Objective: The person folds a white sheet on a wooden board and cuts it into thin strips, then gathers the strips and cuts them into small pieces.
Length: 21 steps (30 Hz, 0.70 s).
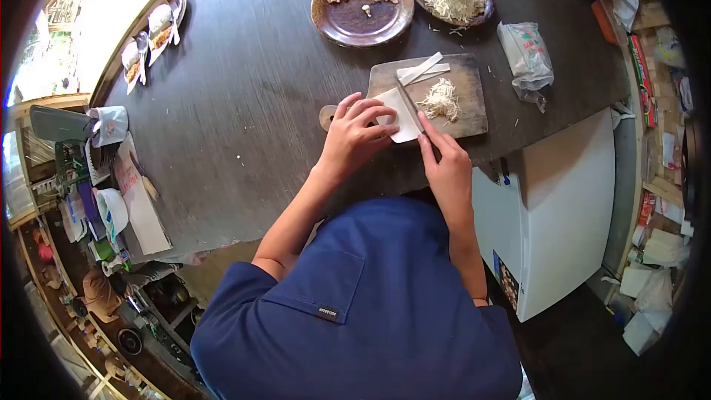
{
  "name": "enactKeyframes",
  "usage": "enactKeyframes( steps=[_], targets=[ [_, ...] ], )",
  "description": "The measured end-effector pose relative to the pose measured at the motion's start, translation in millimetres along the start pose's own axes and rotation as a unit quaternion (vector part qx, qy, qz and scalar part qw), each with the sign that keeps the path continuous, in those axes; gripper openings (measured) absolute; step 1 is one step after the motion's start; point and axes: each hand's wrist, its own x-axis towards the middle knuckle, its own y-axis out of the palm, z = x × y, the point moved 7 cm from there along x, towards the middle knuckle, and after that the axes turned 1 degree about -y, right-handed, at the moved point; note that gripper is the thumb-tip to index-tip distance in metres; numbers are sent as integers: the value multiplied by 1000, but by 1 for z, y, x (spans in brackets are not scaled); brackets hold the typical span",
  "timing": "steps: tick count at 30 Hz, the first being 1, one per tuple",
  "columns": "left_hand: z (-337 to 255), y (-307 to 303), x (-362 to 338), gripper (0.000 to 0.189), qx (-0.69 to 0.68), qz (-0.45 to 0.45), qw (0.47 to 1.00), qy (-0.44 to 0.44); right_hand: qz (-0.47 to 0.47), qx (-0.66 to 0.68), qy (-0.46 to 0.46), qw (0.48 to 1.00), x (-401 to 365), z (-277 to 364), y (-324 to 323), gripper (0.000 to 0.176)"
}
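Note:
With my right hand (447, 157) I grip a knife (409, 102), its blade lying along the edge of a flat white slab of food (404, 126). Curled fingers of my left hand (355, 133) press the slab onto a wooden cutting board (474, 78). Right of the blade is a small heap of thin white shreds (442, 101). A few wider white strips (424, 69) lie crossed at the board's far side. The knife handle is mostly hidden in my right hand.
Beyond the board are a brown plate (363, 33) with small brown cubes and a dish (485, 18) heaped with white shreds. A plastic packet (526, 55) lies at the right. Two food servings with spoons (178, 11) sit far left. A white refrigerator (566, 207) stands at the right.

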Motion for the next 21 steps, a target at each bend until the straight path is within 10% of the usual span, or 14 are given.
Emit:
enactKeyframes(
  steps=[21],
  targets=[
    [0,6,8,44,34,-40,996,-68,-12,-71,-21,997,-12,4,5,43]
  ],
)
